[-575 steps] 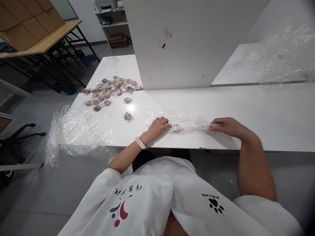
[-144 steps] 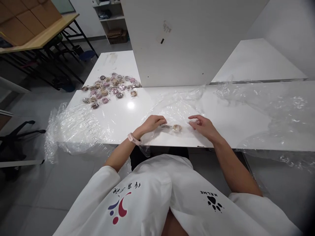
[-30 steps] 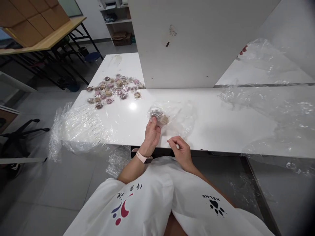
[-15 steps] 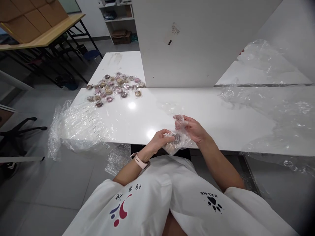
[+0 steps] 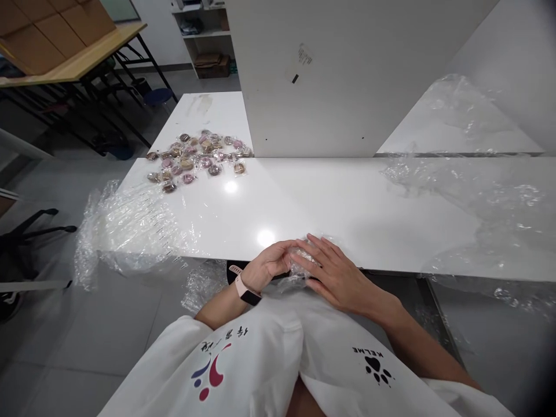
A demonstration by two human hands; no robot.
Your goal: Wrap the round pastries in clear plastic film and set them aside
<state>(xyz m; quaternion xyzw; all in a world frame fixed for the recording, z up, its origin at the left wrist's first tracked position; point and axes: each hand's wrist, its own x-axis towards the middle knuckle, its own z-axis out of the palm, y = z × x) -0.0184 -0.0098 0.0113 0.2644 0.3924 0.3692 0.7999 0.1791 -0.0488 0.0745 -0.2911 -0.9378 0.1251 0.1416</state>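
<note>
At the near edge of the white table (image 5: pixel 347 202), both of my hands meet over a small item wrapped in clear plastic film (image 5: pixel 299 267). My left hand (image 5: pixel 267 269), with a watch on its wrist, grips the wrapped item from the left. My right hand (image 5: pixel 334 272) lies flat over it with fingers stretched out, pressing the film down. The item itself is mostly hidden under my fingers. A heap of several wrapped round snacks (image 5: pixel 197 159) lies at the far left of the table.
Crumpled clear film (image 5: pixel 130 226) hangs over the table's left end, and more film (image 5: pixel 486 197) covers the right end. A white partition (image 5: pixel 339 75) stands behind the table. A wooden table (image 5: pixel 65 55) and a black chair (image 5: pixel 26 243) stand at the left.
My hands have brought the film-wrapped item down from mid-air to the table's near edge. My right hand has flattened over it, where before it was pulling film up.
</note>
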